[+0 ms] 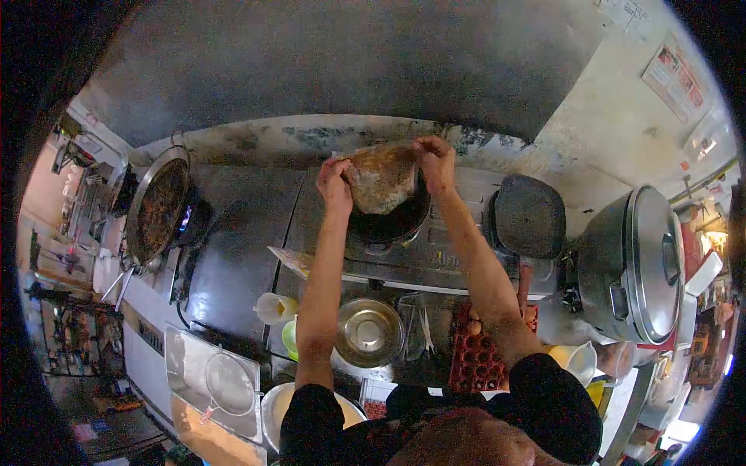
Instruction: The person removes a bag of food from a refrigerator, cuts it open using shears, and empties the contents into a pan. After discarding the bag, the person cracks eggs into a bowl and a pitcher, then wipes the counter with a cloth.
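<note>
Over a dark pot [400, 221] on the stove, a see-through plastic bag [381, 186] with brownish, speckled contents hangs between my two hands. My left hand [334, 185] pinches its upper left edge. At the upper right edge, the fingers of my right hand [437, 161] are closed on the same bag. Both arms are stretched forward. The bag covers part of the pot's mouth, and what lies deep in the pot is too dark to make out.
Right of the pot sits a square dark pan [530, 216]; farther right stands a large lidded metal pot [653, 264]. A big wok [159, 206] is at left. Nearer me are a metal bowl [370, 332], tongs [427, 330], a red egg tray [475, 353] and a strainer [230, 382].
</note>
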The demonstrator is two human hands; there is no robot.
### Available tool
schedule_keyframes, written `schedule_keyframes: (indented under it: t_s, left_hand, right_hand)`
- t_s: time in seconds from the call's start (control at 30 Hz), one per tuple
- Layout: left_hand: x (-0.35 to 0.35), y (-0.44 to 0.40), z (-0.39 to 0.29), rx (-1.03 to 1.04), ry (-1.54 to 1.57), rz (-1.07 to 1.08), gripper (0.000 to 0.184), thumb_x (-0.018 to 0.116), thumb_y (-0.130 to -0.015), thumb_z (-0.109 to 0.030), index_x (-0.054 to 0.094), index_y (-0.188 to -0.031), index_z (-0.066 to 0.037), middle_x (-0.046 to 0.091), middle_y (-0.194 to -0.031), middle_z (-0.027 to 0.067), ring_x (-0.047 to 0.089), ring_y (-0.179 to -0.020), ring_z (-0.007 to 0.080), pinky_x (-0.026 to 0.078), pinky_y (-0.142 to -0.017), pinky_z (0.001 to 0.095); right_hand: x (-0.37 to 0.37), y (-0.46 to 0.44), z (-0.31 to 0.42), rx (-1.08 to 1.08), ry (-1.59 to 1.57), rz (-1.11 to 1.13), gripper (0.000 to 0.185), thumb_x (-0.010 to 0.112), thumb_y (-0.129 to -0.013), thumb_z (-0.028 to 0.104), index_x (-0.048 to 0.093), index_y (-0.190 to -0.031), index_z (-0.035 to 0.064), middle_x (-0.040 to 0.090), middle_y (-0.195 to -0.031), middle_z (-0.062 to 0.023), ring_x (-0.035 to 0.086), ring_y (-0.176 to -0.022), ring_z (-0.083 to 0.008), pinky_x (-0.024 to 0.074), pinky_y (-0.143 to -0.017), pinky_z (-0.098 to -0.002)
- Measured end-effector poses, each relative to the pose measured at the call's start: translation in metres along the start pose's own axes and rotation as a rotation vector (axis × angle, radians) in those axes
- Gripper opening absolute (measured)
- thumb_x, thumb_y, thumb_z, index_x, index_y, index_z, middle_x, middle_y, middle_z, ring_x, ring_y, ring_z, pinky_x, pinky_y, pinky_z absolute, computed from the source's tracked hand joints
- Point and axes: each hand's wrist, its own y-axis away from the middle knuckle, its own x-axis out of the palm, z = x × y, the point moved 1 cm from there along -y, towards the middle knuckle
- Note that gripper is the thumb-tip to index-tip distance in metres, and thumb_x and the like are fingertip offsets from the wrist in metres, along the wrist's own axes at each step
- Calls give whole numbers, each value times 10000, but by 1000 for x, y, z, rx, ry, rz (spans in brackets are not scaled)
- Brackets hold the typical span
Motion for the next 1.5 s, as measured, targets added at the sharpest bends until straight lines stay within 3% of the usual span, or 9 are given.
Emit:
schedule_keyframes:
  t_s: [0.2,0.5,0.6,0.73,0.9,1.13,1.2,1.3,1.5]
  left_hand:
    - [-13,-6,-16,348,-307,201,117,728,-827,-85,669,-923,-52,628,-896,11,570,-835,130,465,-776,293]
    - [-1,14,-47,55,-198,-70,65,723,-841,-80,668,-864,-55,659,-895,18,596,-822,139,474,-730,304]
    - [-33,-21,-15,218,-170,13,75,732,-836,-92,667,-857,-62,665,-880,20,604,-818,141,477,-721,312]
    - [-21,7,-30,183,-163,3,72,734,-829,-75,668,-851,-61,664,-856,17,592,-825,134,473,-721,314]
    - [-13,-2,-33,319,-310,99,41,694,-856,-43,659,-876,-42,662,-845,24,573,-785,122,469,-722,294]
    - [0,9,-24,356,-202,146,80,691,-869,-67,630,-910,-34,656,-831,22,574,-773,105,465,-731,261]
    - [8,15,-24,366,-202,183,81,688,-867,-54,628,-917,-33,657,-833,24,585,-789,106,466,-730,258]
    - [11,15,-27,430,-383,328,108,686,-841,-3,626,-926,-31,658,-836,26,605,-808,116,473,-724,260]
    - [17,18,-48,415,-375,209,200,714,-751,76,621,-893,-29,653,-818,18,591,-761,95,474,-691,251]
  right_hand:
    - [8,-7,28,-110,159,98,83,557,-829,-28,634,-819,-1,578,-757,22,507,-672,-98,439,-614,-272]
    - [13,-15,28,-219,537,158,130,579,-798,-3,675,-874,-48,714,-847,-108,650,-824,-130,509,-767,-290]
    - [12,-12,4,-265,625,153,128,560,-825,-11,663,-888,-51,694,-785,-93,634,-730,-143,516,-684,-303]
    - [6,-15,-19,-205,241,128,95,557,-869,-1,648,-885,-24,651,-737,-63,585,-651,-128,487,-595,-321]
    - [9,-13,-10,-80,558,202,56,609,-863,47,642,-874,3,630,-775,-53,564,-674,-104,480,-618,-321]
    - [22,-26,13,-617,861,428,180,712,-754,123,694,-897,15,716,-828,-119,683,-670,-213,522,-607,-349]
    - [33,-29,4,-535,1077,459,162,722,-736,143,718,-867,49,715,-818,-129,696,-671,-249,530,-609,-355]
    - [40,-27,19,-539,916,510,109,731,-713,171,727,-787,91,699,-735,-109,682,-656,-276,532,-615,-346]
    - [36,-19,59,-429,963,451,159,721,-722,192,713,-823,70,686,-749,-131,667,-707,-322,528,-641,-394]
